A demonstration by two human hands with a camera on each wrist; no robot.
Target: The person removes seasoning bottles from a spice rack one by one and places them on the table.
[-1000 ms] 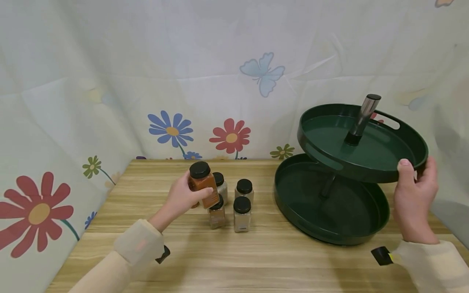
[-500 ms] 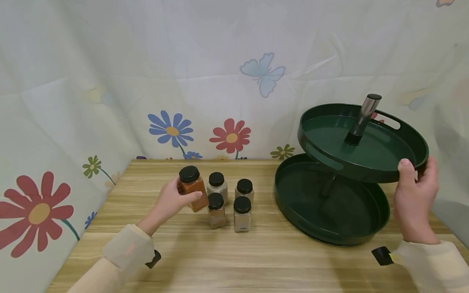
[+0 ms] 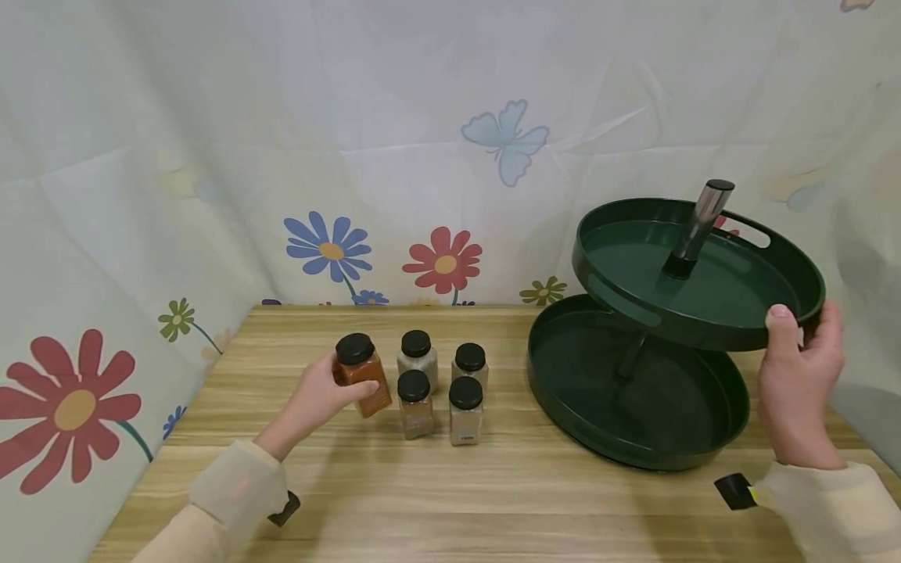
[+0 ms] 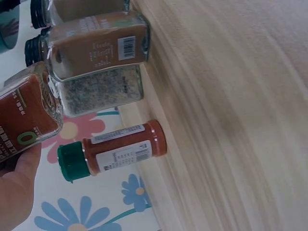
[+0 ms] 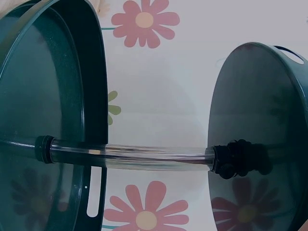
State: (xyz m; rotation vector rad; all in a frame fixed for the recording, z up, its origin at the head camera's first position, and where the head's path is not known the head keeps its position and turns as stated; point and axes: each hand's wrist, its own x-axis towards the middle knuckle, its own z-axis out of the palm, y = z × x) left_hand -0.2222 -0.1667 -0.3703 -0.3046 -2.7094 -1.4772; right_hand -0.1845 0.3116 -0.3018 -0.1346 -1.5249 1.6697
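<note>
My left hand [image 3: 310,403] grips a square spice jar [image 3: 371,383] of orange-red powder by its sides, thumb across the front. The jar has a black lid, leans a little, and in the left wrist view its base is raised off the table. Beside it stands a jar of brown powder [image 3: 417,418]. A green-capped shaker [image 4: 120,153] of red spice shows in the left wrist view; the held jar and hand hide it from the head camera. On the right, my right hand [image 3: 802,383] holds the rim of the upper green tray [image 3: 626,250], thumb over the edge.
Three more black-lidded jars stand close by: a whitish one [image 3: 418,362], one behind [image 3: 470,366] and a pale one in front [image 3: 465,420]. The lower green tray [image 3: 676,426] sits on the wooden table [image 3: 450,500]. A metal post [image 5: 144,156] joins both tiers. Flowered cloth [image 3: 394,156] hangs behind.
My left hand has carried the orange-red jar left and downward, away from the other jars, uncovering the whitish jar. My right hand and the tiered tray have stayed in place.
</note>
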